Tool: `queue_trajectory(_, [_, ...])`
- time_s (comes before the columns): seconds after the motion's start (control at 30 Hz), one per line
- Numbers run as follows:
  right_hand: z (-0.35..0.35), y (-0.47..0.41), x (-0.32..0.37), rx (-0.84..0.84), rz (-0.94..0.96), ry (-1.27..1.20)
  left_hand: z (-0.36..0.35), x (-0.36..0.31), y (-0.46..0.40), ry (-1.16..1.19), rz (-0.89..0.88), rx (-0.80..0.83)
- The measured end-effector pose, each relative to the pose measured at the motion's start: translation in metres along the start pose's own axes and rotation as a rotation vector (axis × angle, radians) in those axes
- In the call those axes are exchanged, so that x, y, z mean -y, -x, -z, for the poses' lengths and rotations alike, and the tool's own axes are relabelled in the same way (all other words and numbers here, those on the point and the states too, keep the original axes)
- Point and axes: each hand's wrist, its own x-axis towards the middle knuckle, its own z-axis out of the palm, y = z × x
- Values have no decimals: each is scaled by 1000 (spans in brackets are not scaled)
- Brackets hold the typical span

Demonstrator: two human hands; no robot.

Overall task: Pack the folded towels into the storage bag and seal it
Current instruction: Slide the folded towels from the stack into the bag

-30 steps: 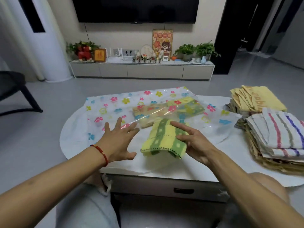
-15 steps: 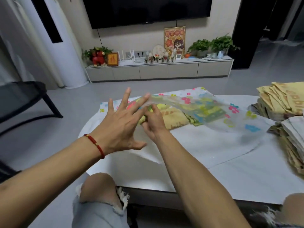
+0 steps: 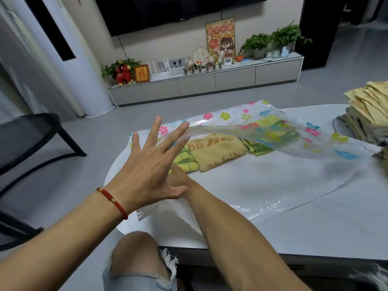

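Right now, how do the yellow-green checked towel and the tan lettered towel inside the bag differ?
The yellow-green checked towel shows green grid lines; the tan lettered towel carries orange lettering. The checked one lies nearest the hands, partly hidden by the left hand; the tan one shows fully. Both lie folded flat inside the storage bag.

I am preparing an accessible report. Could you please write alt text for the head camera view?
A person's left hand, fingers spread, lifts the clear top layer of a flower-printed storage bag on a white table, while the right hand reaches inside beside folded yellow and green towels. More folded towels are stacked at the table's right edge.
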Motion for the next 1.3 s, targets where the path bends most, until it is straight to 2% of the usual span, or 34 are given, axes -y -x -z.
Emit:
queue_trajectory(0.07, [5,2,-3,-38,4,81,0,1,1,24,5,-6])
queue_trajectory(0.17, [3,6,-11,-313,-35,92,-1,3,1,77,18,-14])
queue_trajectory(0.23, [-3,6,-14,-396,-64,71,-1,3,1,106,22,-20])
queue_trajectory(0.37, [-7,6,-4,-218,-81,102,-3,4,1,138,38,-29])
queue_trajectory(0.5, [22,26,1,-59,-45,154,-9,5,2,80,40,-50])
queue_trajectory(0.6, [61,60,-5,-33,-64,143,-16,-2,0,85,54,-76])
queue_trajectory(0.83, [208,201,-2,21,17,499,-28,-55,-54,-127,-69,-83])
queue_trajectory(0.9, [258,242,5,-141,56,518,-31,-74,-75,-208,-120,-72])
queue_trajectory(1.0, [341,288,9,-659,161,743,-37,-98,-101,-302,-153,-33])
queue_trajectory(1.07, [397,310,5,-1020,90,949,-43,-110,-113,-334,-169,-7])
queue_trajectory(1.1, [422,319,2,-1121,-18,1036,-45,-114,-118,-349,-179,5])
queue_trajectory(1.17, [463,331,-4,-1168,-333,1059,-50,-121,-124,-390,-196,41])
queue_trajectory(1.23, [484,334,-10,-1070,-613,1044,-54,-125,-129,-423,-213,80])
queue_trajectory(1.3, [494,333,-16,-991,-711,1094,-55,-125,-132,-423,-213,107])
